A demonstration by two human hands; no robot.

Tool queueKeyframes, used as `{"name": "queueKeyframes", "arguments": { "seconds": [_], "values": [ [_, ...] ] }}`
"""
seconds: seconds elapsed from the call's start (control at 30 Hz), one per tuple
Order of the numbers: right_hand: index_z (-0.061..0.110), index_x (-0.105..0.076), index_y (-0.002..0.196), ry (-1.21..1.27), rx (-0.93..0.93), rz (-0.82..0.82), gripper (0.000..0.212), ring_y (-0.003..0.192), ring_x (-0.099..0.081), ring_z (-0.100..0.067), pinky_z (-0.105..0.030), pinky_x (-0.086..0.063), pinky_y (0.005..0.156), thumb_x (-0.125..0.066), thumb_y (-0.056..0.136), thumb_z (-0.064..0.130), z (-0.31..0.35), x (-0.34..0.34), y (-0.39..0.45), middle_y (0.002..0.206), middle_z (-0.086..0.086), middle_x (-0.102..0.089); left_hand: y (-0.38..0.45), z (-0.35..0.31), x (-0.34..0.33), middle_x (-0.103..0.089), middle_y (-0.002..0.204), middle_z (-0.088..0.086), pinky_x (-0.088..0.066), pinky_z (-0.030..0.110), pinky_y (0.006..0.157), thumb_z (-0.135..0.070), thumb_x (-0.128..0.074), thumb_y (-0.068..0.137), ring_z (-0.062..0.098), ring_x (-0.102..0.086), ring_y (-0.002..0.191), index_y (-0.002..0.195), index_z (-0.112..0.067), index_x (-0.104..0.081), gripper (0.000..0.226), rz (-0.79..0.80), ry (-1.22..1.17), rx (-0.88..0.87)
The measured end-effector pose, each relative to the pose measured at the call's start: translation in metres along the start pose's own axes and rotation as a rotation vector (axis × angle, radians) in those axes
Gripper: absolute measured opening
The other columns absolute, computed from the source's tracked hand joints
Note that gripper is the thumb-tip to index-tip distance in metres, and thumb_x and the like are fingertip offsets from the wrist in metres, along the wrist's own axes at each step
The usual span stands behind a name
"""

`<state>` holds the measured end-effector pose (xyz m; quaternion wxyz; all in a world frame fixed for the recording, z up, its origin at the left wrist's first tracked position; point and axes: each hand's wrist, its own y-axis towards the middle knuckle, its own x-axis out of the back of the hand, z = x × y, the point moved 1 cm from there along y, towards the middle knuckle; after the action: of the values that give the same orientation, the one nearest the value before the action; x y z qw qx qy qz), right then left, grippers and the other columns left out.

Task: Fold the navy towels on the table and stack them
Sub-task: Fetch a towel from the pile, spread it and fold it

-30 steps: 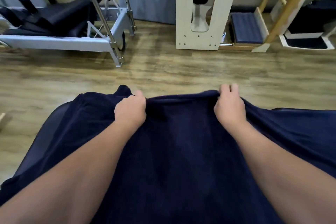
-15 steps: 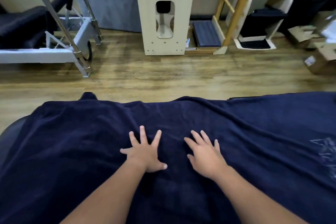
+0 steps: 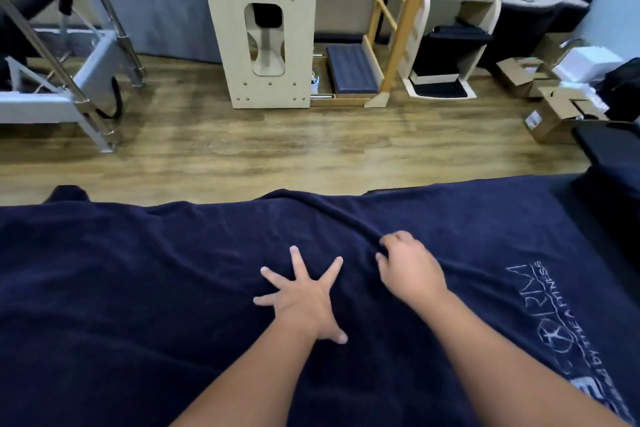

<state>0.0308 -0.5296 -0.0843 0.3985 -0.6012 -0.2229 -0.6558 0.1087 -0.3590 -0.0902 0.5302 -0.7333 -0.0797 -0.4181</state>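
Note:
A large navy towel (image 3: pixel 138 288) lies spread across the table and fills the lower half of the head view, with pale printed lettering (image 3: pixel 550 322) on its right part. My left hand (image 3: pixel 304 298) presses flat on the towel's middle with fingers spread wide. Just to its right, my right hand (image 3: pixel 408 267) has its fingers curled into a ridge of the cloth that runs up toward the far edge. The table under the towel is hidden.
Beyond the towel's far edge is a wooden floor (image 3: pixel 277 149). Exercise equipment stands behind it: a metal-framed bench (image 3: pixel 69 94) at left, a pale wooden unit (image 3: pixel 263 28) in the middle, a ladder frame (image 3: pixel 398 10). Cardboard boxes (image 3: pixel 554 107) sit at right.
A second ago both hands gripped the towel's far edge; they then came back and lay flat on its middle. Now the right hand has moved up and right and curled into a fold.

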Motion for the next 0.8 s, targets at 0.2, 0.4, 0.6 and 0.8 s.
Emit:
{"name": "queueKeyframes", "arguments": {
  "seconds": [0.2, 0.4, 0.6, 0.8],
  "values": [
    [0.024, -0.040, 0.145, 0.035, -0.015, 0.043, 0.047, 0.104, -0.060, -0.037, -0.039, -0.045, 0.071, -0.046, 0.100, 0.014, -0.041, 0.023, 0.107, 0.147, -0.004, -0.038, 0.012, -0.017, 0.003, 0.062, 0.140, 0.012, -0.027, 0.080, 0.104, -0.051, -0.094, 0.061, 0.071, 0.016, 0.137, 0.126, -0.072, 0.038, 0.149, 0.020, -0.024, 0.100],
    [0.016, -0.056, 0.107, -0.078, 0.047, 0.122, 0.025, 0.087, -0.053, -0.034, -0.039, -0.044, 0.067, -0.042, 0.092, 0.001, -0.046, 0.025, 0.155, 0.115, -0.011, -0.053, 0.009, -0.018, 0.006, 0.062, 0.140, 0.009, -0.027, 0.078, 0.104, -0.047, -0.095, 0.058, 0.070, 0.017, 0.138, 0.123, -0.076, 0.037, 0.150, 0.016, -0.035, 0.115],
    [0.004, -0.056, 0.112, 0.066, -0.015, -0.076, 0.024, 0.103, -0.060, -0.043, -0.043, -0.047, 0.079, -0.048, 0.091, -0.004, -0.063, 0.029, 0.181, 0.118, -0.020, -0.057, 0.007, -0.018, 0.005, 0.060, 0.143, 0.008, -0.026, 0.077, 0.105, -0.046, -0.096, 0.056, 0.070, 0.017, 0.138, 0.123, -0.078, 0.035, 0.151, -0.023, -0.048, 0.116],
    [0.017, -0.057, 0.130, 0.092, 0.147, 0.004, 0.034, 0.134, -0.043, -0.033, -0.063, -0.027, 0.113, -0.055, 0.097, 0.024, -0.067, 0.002, 0.144, 0.138, -0.009, -0.050, 0.008, -0.018, 0.003, 0.059, 0.144, 0.007, -0.027, 0.078, 0.105, -0.048, -0.095, 0.057, 0.069, 0.018, 0.138, 0.121, -0.078, 0.037, 0.149, -0.018, -0.031, 0.124]
  ]
}}
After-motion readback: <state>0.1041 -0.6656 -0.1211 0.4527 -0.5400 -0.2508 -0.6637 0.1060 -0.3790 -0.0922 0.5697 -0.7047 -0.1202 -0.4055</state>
